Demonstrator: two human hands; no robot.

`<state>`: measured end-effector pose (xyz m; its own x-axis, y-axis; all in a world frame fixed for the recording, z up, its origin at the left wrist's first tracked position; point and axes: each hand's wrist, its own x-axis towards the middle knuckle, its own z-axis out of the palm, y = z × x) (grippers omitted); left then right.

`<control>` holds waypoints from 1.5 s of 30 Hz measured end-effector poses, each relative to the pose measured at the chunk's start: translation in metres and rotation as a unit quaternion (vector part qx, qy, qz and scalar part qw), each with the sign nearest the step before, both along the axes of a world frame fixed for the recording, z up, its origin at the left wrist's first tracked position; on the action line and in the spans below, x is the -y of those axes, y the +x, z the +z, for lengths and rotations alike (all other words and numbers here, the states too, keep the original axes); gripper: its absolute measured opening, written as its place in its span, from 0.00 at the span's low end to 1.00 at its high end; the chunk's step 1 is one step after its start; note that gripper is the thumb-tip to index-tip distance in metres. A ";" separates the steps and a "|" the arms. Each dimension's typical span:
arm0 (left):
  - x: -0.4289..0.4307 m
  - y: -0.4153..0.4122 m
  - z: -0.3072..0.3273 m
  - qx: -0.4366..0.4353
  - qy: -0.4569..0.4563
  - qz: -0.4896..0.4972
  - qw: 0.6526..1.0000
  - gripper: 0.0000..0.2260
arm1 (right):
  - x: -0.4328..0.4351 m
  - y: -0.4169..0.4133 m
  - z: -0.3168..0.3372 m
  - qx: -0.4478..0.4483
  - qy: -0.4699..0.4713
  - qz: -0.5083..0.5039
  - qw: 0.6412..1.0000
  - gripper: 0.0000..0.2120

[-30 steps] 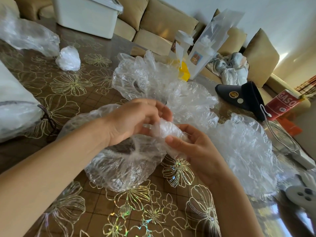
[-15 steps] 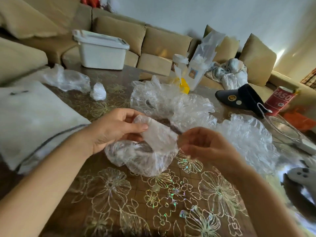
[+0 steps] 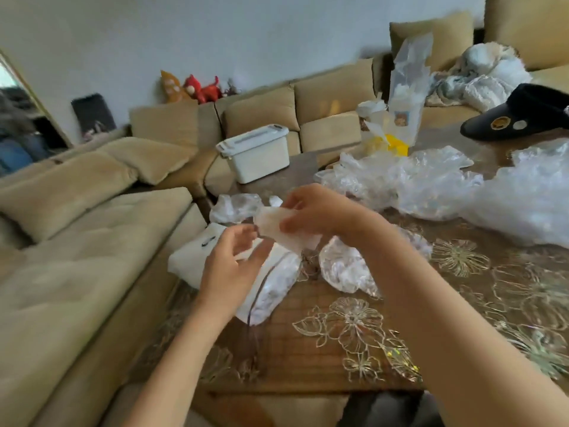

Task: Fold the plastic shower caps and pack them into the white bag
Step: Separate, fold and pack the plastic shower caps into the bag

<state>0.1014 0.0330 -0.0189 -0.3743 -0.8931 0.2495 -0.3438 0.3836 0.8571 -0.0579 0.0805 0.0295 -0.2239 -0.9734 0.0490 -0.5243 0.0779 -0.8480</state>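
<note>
In right hand point(image 3: 320, 211), between thumb and fingertips: folded cap point(image 3: 288, 231), pinched. Left hand point(image 3: 234, 266) relaxed, holding nothing, fingertips just beside cap, over bag point(image 3: 189, 261).

Pale plain wall point(image 3: 184, 41) behind a tan sectional sofa point(image 3: 77, 241), which runs down the left side and across the back, with loose cushions point(image 3: 147, 158) of the same cloth. A mirror point(image 3: 21, 124) leans at the far left edge. Red and orange soft toys point(image 3: 197, 87) sit on the sofa back. A white lidded box point(image 3: 255, 155) stands before the rear cushions. The brown surface point(image 3: 354, 349) is printed with pale flower outlines. Light is soft and even.
</note>
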 end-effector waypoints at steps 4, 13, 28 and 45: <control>0.001 0.020 -0.033 0.333 -0.150 0.003 0.931 0.30 | -0.006 0.024 -0.036 0.171 -0.050 -0.117 0.977 0.11; 0.003 0.015 -0.042 0.304 -0.155 0.023 0.939 0.20 | -0.019 0.020 -0.064 0.381 -0.044 -0.123 0.915 0.06; -0.004 0.028 -0.027 0.039 -0.078 0.082 0.993 0.16 | 0.001 0.082 -0.078 0.486 0.029 -0.020 0.873 0.10; 0.005 0.035 -0.031 0.027 -0.111 0.050 0.992 0.13 | 0.018 0.099 -0.079 0.378 0.039 -0.057 0.923 0.13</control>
<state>0.1364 0.0279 -0.0502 -0.3045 -0.8518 0.4263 -0.4321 0.5223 0.7351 0.0414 0.0623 -0.0498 -0.2661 -0.9353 -0.2331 0.2311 0.1728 -0.9575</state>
